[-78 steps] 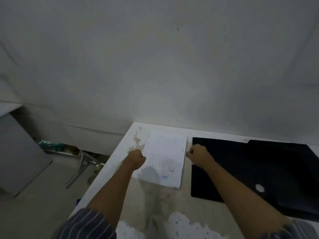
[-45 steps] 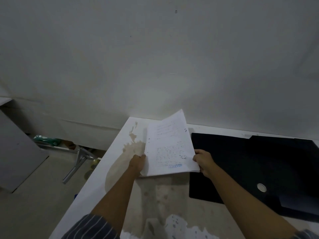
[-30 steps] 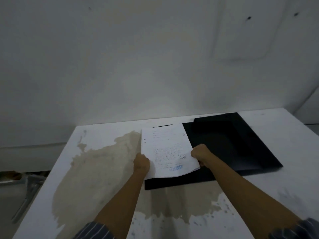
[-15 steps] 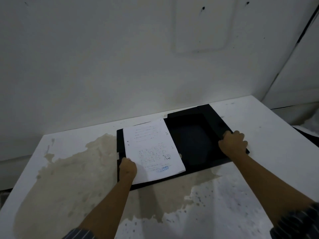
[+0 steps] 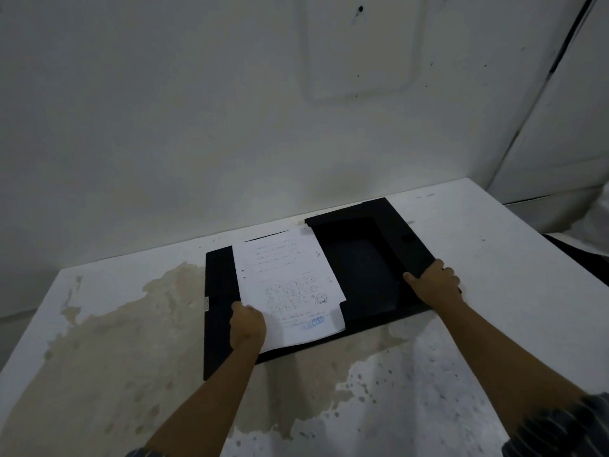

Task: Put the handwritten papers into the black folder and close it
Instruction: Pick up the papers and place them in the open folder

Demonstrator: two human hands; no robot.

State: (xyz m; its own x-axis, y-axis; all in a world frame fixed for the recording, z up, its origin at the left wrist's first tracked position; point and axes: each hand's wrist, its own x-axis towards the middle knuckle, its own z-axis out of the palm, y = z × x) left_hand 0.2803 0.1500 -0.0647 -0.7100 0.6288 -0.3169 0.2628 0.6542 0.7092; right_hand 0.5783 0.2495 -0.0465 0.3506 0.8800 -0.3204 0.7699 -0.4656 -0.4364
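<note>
Stained table (image 5: 99,341): our left hand (image 5: 247,326) pins limp papers (image 5: 286,285) on the folder (image 5: 362,275); right hand (image 5: 435,282) grips its stiff flap edge.

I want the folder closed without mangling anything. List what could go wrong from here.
1. The papers lie skewed across the black folder, with the far corner past its edge; closing now could crease it.
2. Only the left hand pins the sheets, at one corner; they may slide.
3. The right hand grips the folder's right flap; swinging it over could catch the paper's edge.

Bare workroom: stained white table (image 5: 494,291) against scuffed wall (image 5: 164,127).
</note>
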